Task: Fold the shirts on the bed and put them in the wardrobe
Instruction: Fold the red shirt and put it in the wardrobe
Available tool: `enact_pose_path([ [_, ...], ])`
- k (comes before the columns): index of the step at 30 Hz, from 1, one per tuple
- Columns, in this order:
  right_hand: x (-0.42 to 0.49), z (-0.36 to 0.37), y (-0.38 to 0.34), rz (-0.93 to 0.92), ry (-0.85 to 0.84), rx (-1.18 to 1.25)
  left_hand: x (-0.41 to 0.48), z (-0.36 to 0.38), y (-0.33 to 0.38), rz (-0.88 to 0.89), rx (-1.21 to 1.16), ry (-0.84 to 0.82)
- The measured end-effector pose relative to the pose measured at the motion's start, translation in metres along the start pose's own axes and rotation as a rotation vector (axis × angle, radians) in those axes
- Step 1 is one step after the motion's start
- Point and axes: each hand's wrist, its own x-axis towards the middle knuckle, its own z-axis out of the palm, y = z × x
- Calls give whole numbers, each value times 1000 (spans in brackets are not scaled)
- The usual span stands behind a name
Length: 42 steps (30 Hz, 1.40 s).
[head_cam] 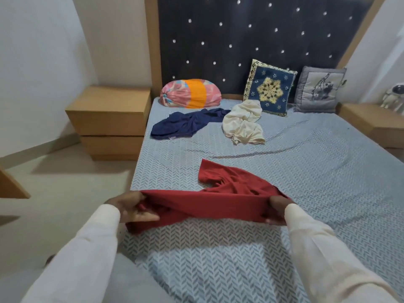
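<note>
Item: red shirt [229, 193], near end of bed [317, 176], one edge pulled taut between left hand [129, 207] and right hand [276, 209], each gripping a corner with curled fingers. Step judged: spreading before first fold. Next: lay flat, turn sleeves inward. Also: navy shirt [188, 123], cream shirt [242, 123], far end, crumpled, unfolded. Container: wardrobe, not in view, contents unknown.

The bed [306, 171] bears a red shirt [229, 193], navy shirt [188, 123], cream shirt [242, 123], a bolster [190, 94], blue cushion [270, 88], grey cushion [319, 90].

Floral bolster [190, 94], blue cushion [270, 87] and grey cushion [319, 89] line the studded headboard [218, 29].
</note>
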Motion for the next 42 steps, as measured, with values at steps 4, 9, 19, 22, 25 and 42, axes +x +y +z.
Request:
enact_pose_path([
  [4,-15,-2,-113,-222,-171,751,17,45,90,344,-416,-73],
  [9,-74,-58,-274,-767,-67,1048,-42,87,264,763,-668,-291],
  [19,-111,-114,-310,-881,626,290,-61,46,336,1045,-32,225],
  [22,-89,-96,-253,-624,872,-169,-6,20,286,982,548,494],
  [25,-61,-73,-202,-559,918,-335,41,8,226,885,928,531],
  [42,-55,-40,28,-520,779,-881,39,-13,-44,663,1795,388],
])
